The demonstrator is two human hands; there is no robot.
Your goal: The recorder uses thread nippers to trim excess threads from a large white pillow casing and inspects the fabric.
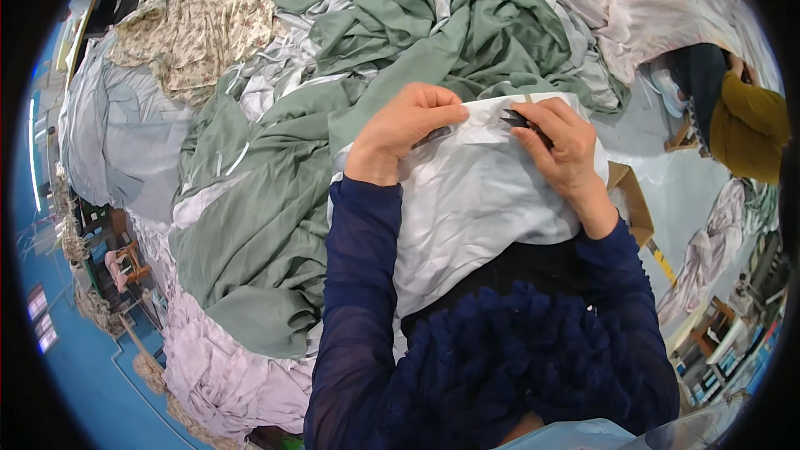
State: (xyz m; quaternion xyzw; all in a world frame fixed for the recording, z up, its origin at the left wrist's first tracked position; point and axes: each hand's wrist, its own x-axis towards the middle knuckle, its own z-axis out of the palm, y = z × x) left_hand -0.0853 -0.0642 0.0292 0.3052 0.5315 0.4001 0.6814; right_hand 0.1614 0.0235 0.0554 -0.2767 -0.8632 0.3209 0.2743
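White fabric [475, 200] lies across my lap, its hemmed top edge stretched between both hands. My left hand [402, 132] is closed, thumb and fingers pinching that edge on the left. In my right hand [565, 148] is a small pair of dark thread snips [514, 119], their pointed blades parted and directed left over the white edge. The right fingers also rest against the cloth near a small tan mark on the hem. Green fabric [275, 192] with white parts spreads in loose folds to the left and just beyond the hands.
Pale pink cloth [642, 8], floral cloth [208, 29], grey-blue cloth [133, 125] and lilac cloth [225, 358] are heaped around. At the right stand an opened cardboard box [635, 204] and another person in a mustard garment [746, 129]. A wooden stool [129, 262] is at far left.
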